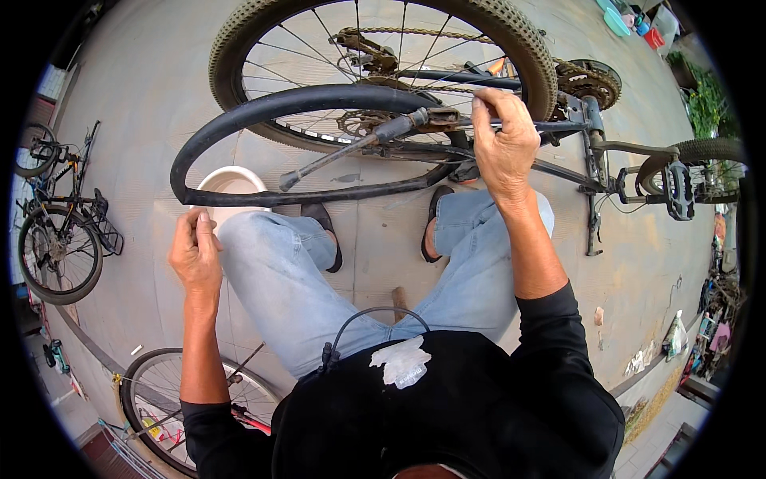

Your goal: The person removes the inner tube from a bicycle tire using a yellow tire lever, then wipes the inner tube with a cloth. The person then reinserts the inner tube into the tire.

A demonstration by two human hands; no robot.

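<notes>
A black bicycle inner tube [295, 98] forms a long loop across the upper middle. My left hand [195, 243] pinches its lower left bend. My right hand [503, 140] is closed near the loop's right end, fingertips raised beside a rusty metal fitting [443, 118]; what they hold is unclear. A metal rod with a dark sleeve [335, 160] lies diagonally within the loop, reaching that fitting. Behind are a knobby-tyred wheel [542, 60] with chain and an upended bicycle frame [594, 148]. A white basin [231, 180] is partly hidden under the tube, beside my left knee.
Bicycles [60, 251] stand at the left. A detached-looking wheel [140, 375] is at the lower left. Coloured basins [616, 22] sit at the upper right; plants [702, 104] and clutter line the right edge. My feet rest on the grey paving [359, 247].
</notes>
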